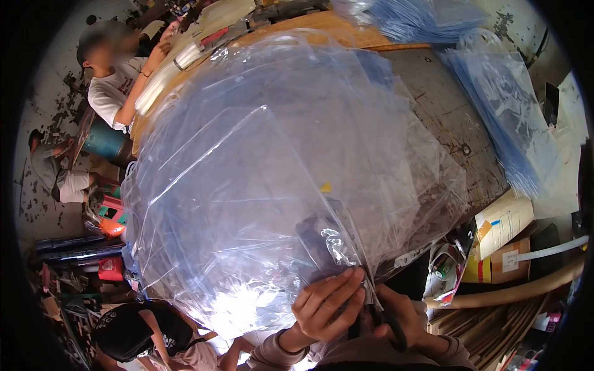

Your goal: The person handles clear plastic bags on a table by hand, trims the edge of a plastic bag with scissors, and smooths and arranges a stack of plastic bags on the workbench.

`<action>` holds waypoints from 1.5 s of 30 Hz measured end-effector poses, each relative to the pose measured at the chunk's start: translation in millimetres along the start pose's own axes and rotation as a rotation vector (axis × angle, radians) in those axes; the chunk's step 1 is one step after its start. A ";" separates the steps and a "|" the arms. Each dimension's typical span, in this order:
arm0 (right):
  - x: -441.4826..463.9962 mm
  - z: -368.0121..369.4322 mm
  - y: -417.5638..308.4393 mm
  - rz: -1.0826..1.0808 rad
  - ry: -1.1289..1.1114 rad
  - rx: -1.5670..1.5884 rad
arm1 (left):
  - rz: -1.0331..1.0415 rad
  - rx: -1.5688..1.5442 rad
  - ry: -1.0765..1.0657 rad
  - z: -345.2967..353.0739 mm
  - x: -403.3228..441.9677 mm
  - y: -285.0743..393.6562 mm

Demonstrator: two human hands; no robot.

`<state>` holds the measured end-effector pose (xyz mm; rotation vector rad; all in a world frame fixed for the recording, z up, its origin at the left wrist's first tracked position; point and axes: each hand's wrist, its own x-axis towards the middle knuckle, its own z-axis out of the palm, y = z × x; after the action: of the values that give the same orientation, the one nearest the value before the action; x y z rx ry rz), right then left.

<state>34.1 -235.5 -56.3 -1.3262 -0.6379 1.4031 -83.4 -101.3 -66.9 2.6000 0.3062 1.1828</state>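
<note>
My left hand (pixel 329 306) is closed, its fingertips pinching the near edge of a clear plastic bag (pixel 266 161). Close beside it, my right hand (pixel 402 314) is wrapped round a pair of scissors (pixel 396 334) with a dark looped handle. The scissor blades point up along the bag's edge, next to my left fingertips; how far apart they are cannot be made out. Under this bag spreads a large heap of clear, bluish plastic bags (pixel 371 142), several with loop handles. A small yellow piece (pixel 326 187) shows through the plastic. Bright glare whitens the heap's near left part.
More bags are stacked at the back (pixel 421 18) and hang over the right side (pixel 495 105) of the worn table (pixel 455 93). A cardboard box (pixel 513 263) and a brown tube (pixel 520 287) lie at right. Co-workers sit at far left (pixel 117 89) and lower left (pixel 142 331).
</note>
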 end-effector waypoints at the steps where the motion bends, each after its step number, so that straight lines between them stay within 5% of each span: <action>1: -0.5 -0.6 -0.3 -0.009 0.000 -0.041 | -0.005 0.016 0.017 0.1 0.4 -0.3; 9: -8.2 -15.2 -18.6 0.018 -0.091 0.013 | -0.044 -0.039 0.190 2.6 -13.3 -7.8; 15: 6.1 -20.6 -53.8 -0.372 0.711 -0.610 | -0.119 -0.107 0.242 -7.4 -27.2 -9.4; 18: 36.4 -25.1 -65.7 -0.508 0.928 -0.908 | -0.144 -0.149 0.239 -13.1 -31.3 -6.6; 26: 86.8 -35.7 -62.4 -0.777 1.105 -1.435 | -0.132 -0.146 0.191 -36.0 -42.4 -1.2; 27: 82.2 -24.2 -65.8 -0.789 1.094 -1.436 | -0.137 -0.137 0.200 -36.9 -43.0 -3.4; 31: 44.7 25.1 -75.4 -0.975 0.301 -1.266 | -0.168 -0.239 0.229 -35.7 -43.0 -7.2; 34: 44.7 31.4 -60.0 -0.967 0.041 -1.232 | -0.186 -0.278 0.209 -36.7 -45.2 -6.5; 45: 48.3 31.7 -34.9 -1.201 0.151 -1.284 | -0.158 -0.211 0.237 -40.2 -40.2 -1.6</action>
<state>23.9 -172.1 -35.1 -1.4168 -1.9595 -0.2332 -140.1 -105.6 -70.4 2.2164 0.4027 1.3864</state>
